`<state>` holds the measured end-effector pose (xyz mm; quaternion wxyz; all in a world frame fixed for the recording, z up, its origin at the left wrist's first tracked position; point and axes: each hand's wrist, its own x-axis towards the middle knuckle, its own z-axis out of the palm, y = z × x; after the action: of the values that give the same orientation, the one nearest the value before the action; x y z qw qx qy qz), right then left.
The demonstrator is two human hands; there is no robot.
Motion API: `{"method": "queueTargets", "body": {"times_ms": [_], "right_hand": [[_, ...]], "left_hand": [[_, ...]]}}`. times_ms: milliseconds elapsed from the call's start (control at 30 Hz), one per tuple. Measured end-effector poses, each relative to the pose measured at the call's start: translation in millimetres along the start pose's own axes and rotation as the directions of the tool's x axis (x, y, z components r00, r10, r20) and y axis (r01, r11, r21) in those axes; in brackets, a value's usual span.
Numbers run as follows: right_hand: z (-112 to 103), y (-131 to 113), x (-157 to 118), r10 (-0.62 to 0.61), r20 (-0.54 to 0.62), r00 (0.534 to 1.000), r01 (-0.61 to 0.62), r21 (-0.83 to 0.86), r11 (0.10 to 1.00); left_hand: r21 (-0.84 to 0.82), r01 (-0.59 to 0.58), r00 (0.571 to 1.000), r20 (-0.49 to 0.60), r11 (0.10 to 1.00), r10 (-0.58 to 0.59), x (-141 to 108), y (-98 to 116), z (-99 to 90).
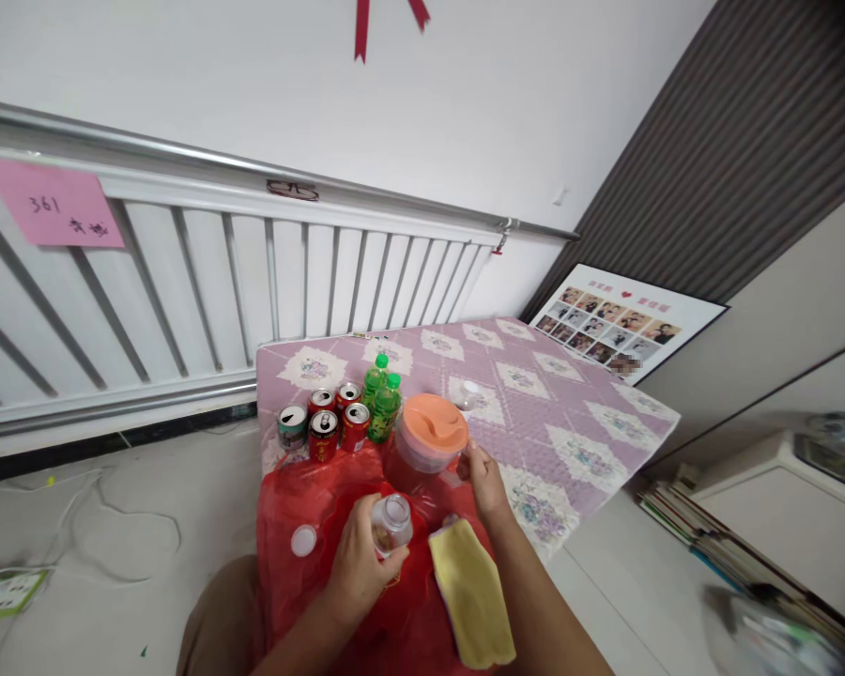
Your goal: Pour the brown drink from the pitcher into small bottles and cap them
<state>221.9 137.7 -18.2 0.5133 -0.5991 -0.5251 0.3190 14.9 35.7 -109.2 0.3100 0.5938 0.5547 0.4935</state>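
My left hand (358, 563) is wrapped round a small clear jar (391, 523), its mouth uncovered, above the red plastic sheet (288, 516). A round white lid (303, 540) lies on the sheet to the left. My right hand (484, 477) has its fingers closed at the right side of a clear pitcher (412, 462) with an orange lid (435, 422); the handle itself is mostly hidden by the fingers. Below the pitcher, a yellow cloth (470, 596) lies beside my right forearm.
Several cans (324, 435) and two green bottles (384, 407) stand left of the pitcher. Behind it is another small clear jar (468, 395) on the patterned tablecloth (521, 378). A white radiator (204, 272) runs along the wall; a photo board (606, 329) leans at the right.
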Motion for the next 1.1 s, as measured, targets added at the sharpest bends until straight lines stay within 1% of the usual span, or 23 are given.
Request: {"method": "queueTargets", "body": {"times_ms": [300, 533, 700, 900, 1000, 1100], "right_hand": [[-5, 3, 0, -0.027, 0.019, 0.999, 0.027, 0.01, 1.0], [-3, 10, -1, 0.031, 0.01, 0.999, -0.032, 0.1, 0.994], [3, 11, 3, 0.078, -0.021, 0.997, -0.073, 0.189, 0.979], [6, -1, 10, 0.092, -0.048, 0.995, -0.074, 0.292, 0.954], [-1, -11, 11, 0.081, -0.06, 0.995, -0.059, 0.308, 0.949], [-14, -24, 13, 0.058, -0.08, 0.995, -0.031, 0.305, 0.952]], "left_hand": [[-0.03, 0.039, 0.999, 0.01, 0.999, -0.039, 0, 4, -4.1], [-0.06, 0.066, 0.998, 0.029, 0.996, -0.064, 2, 10, -8.8], [-0.078, 0.069, 0.997, 0.041, 0.995, -0.066, 2, 15, -12.0], [-0.083, 0.077, 0.996, 0.058, 0.994, -0.072, 3, 16, -13.7], [-0.067, 0.058, 0.997, 0.061, 0.996, -0.054, 3, 15, -14.1], [-0.063, 0.053, 0.997, 0.052, 0.997, -0.05, 3, 14, -13.2]]}}
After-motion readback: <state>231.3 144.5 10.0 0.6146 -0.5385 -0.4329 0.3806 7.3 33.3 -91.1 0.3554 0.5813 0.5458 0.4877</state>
